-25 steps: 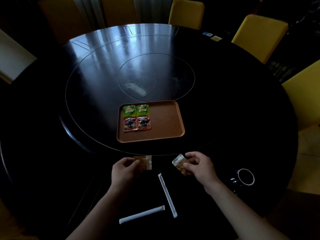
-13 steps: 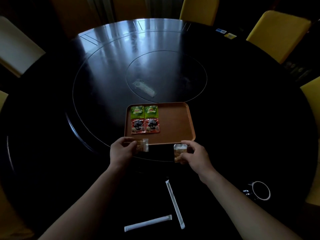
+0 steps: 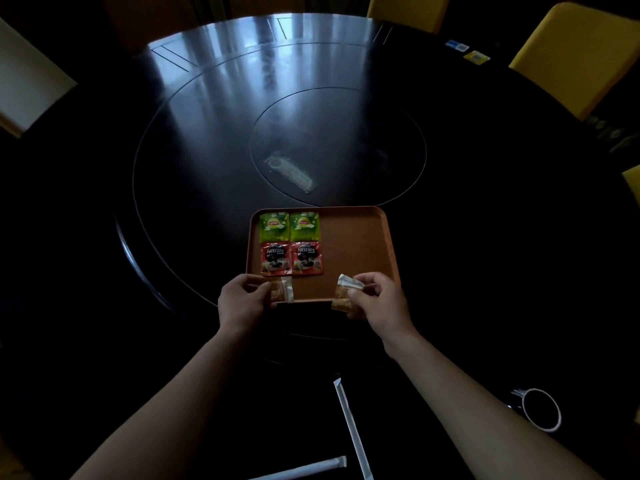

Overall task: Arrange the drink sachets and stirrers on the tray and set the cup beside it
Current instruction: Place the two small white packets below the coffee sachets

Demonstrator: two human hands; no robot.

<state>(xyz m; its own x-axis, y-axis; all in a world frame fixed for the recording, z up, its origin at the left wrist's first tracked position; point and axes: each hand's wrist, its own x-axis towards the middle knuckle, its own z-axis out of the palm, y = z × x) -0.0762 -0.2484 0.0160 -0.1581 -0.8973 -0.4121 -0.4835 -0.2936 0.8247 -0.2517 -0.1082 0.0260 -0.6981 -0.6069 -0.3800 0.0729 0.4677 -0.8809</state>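
A: Hands status? Left hand [image 3: 242, 299] pinches a tan sachet [image 3: 282, 290]; right hand [image 3: 377, 299] pinches another [image 3: 344, 296], both at the tray [image 3: 356, 251] near edge.

B: Four sachets [image 3: 291, 242] placed. Left: these two, both stirrers [image 3: 351, 427], cup [image 3: 540, 408].

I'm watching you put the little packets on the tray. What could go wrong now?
1. The brown sachet in the right hand is over the tray rim, so it may land half off.
2. The left hand with its sachet is close to the red sachets and might nudge them crooked.
3. The cup sits near the right forearm and could get bumped.
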